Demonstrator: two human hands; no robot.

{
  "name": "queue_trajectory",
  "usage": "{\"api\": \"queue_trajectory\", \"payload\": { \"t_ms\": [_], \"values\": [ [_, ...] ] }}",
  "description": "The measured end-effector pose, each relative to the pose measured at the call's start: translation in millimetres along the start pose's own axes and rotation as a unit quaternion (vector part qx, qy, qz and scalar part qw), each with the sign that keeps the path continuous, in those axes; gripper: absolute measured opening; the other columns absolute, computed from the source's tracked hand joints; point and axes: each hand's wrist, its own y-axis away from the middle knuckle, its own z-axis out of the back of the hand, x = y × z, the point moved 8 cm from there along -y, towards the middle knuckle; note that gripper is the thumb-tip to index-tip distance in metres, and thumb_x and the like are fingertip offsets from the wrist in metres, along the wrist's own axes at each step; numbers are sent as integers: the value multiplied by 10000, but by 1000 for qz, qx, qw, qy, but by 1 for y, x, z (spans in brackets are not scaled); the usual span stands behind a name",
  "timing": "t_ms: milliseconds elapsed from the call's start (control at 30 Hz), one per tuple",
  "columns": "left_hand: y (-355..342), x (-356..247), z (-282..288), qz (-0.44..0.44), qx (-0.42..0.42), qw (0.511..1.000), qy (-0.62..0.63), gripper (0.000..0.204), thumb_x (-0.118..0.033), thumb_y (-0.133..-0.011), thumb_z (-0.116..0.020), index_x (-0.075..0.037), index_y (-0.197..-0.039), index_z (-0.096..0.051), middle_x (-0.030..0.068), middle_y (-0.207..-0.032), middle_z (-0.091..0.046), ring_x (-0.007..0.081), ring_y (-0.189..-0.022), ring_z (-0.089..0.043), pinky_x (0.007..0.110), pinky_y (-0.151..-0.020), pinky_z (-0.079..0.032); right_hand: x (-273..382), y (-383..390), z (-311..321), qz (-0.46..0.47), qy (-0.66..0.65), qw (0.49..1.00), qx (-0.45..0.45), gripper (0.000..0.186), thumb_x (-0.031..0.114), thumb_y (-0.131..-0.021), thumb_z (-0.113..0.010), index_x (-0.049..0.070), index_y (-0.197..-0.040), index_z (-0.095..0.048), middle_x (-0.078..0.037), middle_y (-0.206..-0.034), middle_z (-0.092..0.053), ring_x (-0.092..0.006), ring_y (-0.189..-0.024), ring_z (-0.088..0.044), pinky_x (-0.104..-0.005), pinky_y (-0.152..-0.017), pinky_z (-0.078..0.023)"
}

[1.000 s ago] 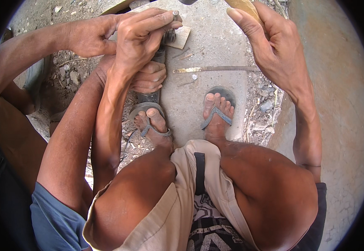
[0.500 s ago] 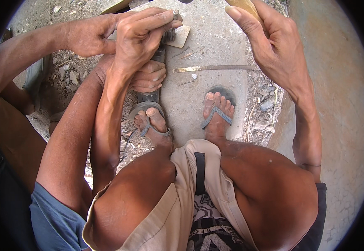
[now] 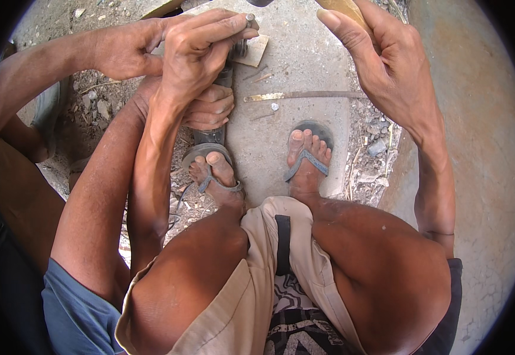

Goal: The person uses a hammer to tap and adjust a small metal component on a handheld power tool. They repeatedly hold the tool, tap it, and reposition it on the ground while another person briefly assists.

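Note:
My left hand point(image 3: 201, 50) is closed on a short metal pin point(image 3: 249, 19) with a round head, held upright at the fingertips. Below the pin is a dark ridged metal part point(image 3: 238, 49). My right hand point(image 3: 390, 68) is wrapped around a yellowish-brown wooden handle point(image 3: 352, 12), cut off by the top edge. A dark rounded piece point(image 3: 260, 2) just shows at the top, above the pin; whether it joins the handle is out of view. Another person's hand point(image 3: 211, 109) grips a dark bar point(image 3: 207, 135) beneath my left wrist, and that person's other hand point(image 3: 128, 48) reaches in beside mine.
A flat metal strip point(image 3: 302, 95) lies across the concrete slab point(image 3: 263, 160). A small wooden piece point(image 3: 256, 51) sits near the dark part. My sandalled feet point(image 3: 309, 152) rest on and beside the slab, with gravel point(image 3: 377, 139) along its right side. The other person's leg point(image 3: 100, 195) is close on my left.
The dark rounded piece at the top edge and the wooden handle have shifted very slightly. Both my hands keep their grips, and the other person's hands stay nearly still.

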Motion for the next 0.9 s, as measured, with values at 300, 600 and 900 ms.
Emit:
{"api": "queue_trajectory", "payload": {
  "t_ms": [300,600,900],
  "values": [
    [0,-3,-2,2,20,1000,-6,196,106,-893,-671,39,-1054,-760,133,-959,-774,223,-882,-770,298,-761,-634,4,1,-2,30,7,1000,-7,379,164,-1043,-624,35,-722,-467,-16,-539,-396,-91,-461,-353,-319,-392,-277],
    [0,-6,0,-3,19,997,-80,179,44,-875,-716,-10,-1026,-794,115,-911,-800,218,-814,-785,298,-705,-618,11,13,4,115,20,991,-63,283,225,-1056,-633,28,-854,-612,15,-572,-441,-58,-489,-383,-282,-429,-288],
    [-1,-1,-2,17,20,998,-53,139,29,-915,-705,-8,-1018,-791,116,-900,-799,195,-809,-785,291,-692,-620,7,-1,-6,-90,45,989,106,340,168,-1034,-642,11,-773,-490,-99,-516,-454,-163,-390,-405,-358,-394,-339]
  ]
}}
